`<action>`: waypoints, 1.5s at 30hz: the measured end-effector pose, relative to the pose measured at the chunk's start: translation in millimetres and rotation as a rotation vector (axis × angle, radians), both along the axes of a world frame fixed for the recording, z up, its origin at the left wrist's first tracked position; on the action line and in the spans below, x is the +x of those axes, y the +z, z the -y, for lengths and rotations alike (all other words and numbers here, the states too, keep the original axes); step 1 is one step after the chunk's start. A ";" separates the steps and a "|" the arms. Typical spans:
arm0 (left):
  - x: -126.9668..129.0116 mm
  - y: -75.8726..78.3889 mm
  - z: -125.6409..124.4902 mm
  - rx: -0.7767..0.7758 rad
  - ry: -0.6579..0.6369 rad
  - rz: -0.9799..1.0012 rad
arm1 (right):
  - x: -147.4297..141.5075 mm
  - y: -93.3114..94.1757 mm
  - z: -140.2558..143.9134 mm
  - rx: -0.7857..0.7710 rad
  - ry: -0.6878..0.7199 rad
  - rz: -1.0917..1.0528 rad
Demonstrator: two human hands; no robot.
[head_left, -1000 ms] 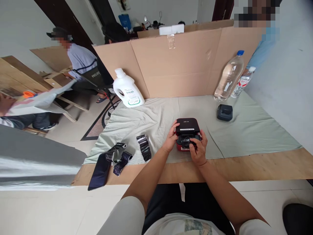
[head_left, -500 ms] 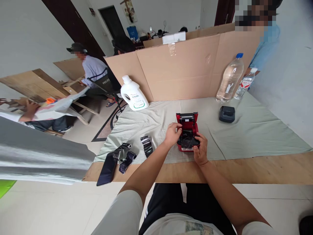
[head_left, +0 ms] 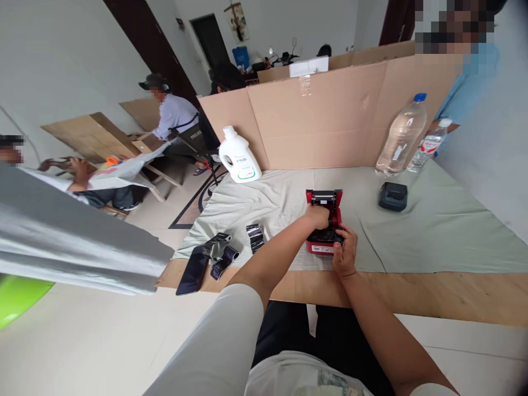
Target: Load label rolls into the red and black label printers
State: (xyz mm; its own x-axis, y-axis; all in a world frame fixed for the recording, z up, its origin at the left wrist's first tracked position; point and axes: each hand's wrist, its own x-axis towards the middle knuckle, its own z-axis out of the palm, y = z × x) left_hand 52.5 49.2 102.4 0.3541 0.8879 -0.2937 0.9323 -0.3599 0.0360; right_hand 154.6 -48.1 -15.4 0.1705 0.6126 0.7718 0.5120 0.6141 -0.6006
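Open red box (head_left: 320, 243), left hand (head_left: 318, 216) inside, its grip hidden, right hand (head_left: 345, 252) grasping the box's side

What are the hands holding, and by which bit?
The right hand holds the open red device by its near right corner. The left hand is inside it, fingertips hidden, so I can't tell if it holds anything.

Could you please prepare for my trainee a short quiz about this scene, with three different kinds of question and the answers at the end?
1. Which hand reaches inside the open red device?
2. True or false: the white jug stands to the left of the red device.
3. The cap of the large clear bottle is: A) white, B) blue, C) red.

Key: 1. The left hand. 2. True. 3. B.
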 end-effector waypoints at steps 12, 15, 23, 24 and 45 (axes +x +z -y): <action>-156.4 30.3 44.4 -0.529 0.182 1.100 | -0.6 2.1 0.6 0.010 0.010 -0.008; -226.6 42.3 43.0 -0.478 0.369 0.864 | -1.5 3.7 1.0 0.007 0.006 -0.003; -299.0 5.1 22.9 -0.221 0.574 0.071 | -1.5 2.3 -1.2 0.046 -0.014 0.010; -296.2 -3.1 22.9 -0.198 0.559 0.025 | -1.6 2.3 -1.2 0.047 -0.015 0.013; -239.6 -8.2 29.0 -0.129 0.389 0.287 | -1.9 1.3 -0.2 0.014 -0.026 0.007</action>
